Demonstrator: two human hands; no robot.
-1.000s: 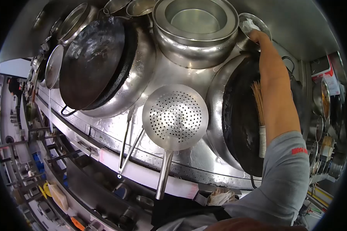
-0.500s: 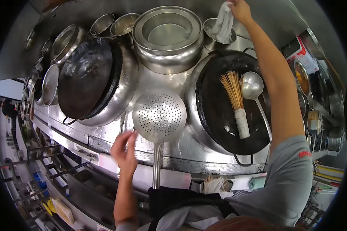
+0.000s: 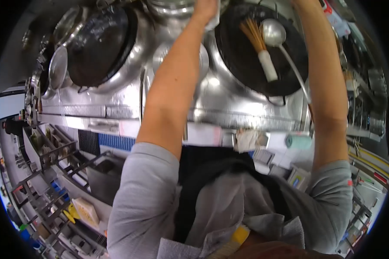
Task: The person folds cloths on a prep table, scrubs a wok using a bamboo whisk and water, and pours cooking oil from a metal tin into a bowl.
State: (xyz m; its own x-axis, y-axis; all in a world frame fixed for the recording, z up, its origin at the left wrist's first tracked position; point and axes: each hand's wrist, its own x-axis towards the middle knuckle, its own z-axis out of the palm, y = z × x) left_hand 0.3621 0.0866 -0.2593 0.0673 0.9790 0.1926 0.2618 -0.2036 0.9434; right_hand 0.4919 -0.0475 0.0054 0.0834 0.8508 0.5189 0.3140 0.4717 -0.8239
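Observation:
My left hand (image 3: 206, 7) reaches to the top edge of the view, where its fingers are partly cut off. A white cloth (image 3: 214, 20) hangs at the hand, which appears closed on it. Under my left forearm lies a round perforated skimmer (image 3: 204, 61), mostly covered by the arm. My right forearm stretches up past the right wok (image 3: 242, 64), and the right hand is beyond the top edge. In that wok rest a bamboo wok brush (image 3: 268, 65) with a white-wrapped handle and a steel ladle (image 3: 274, 33).
A second dark wok (image 3: 97, 47) sits tilted on the left. A wire-handled strainer (image 3: 58, 68) is at the far left. The rim of a large steel pot (image 3: 170, 9) shows at the top. Along the counter's front are a crumpled cloth (image 3: 248, 140) and a green roll (image 3: 299, 141).
My left hand has moved up and forward across the skimmer to the white cloth, which my right hand held before. The right hand has left the view, and the camera has tilted down.

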